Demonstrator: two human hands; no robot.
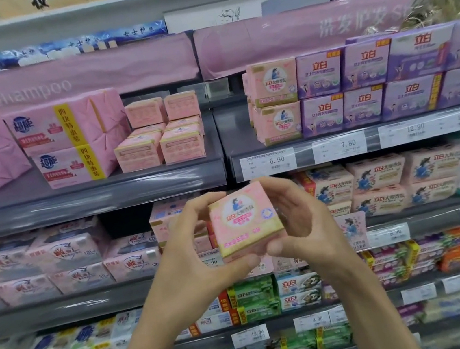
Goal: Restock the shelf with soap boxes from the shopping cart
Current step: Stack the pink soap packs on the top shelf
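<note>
Both hands hold one pink soap box (pixel 246 222) in front of the shelf (pixel 89 195), below its front edge. The left hand (pixel 192 250) curls around the box's left and bottom sides; the right hand (pixel 294 218) cups its right side, fingers bent. The box's printed face points at the camera, tilted slightly clockwise; it looks near square, so no long axis shows. On the shelf, bare room lies right of the small pink boxes (pixel 161 143).
</note>
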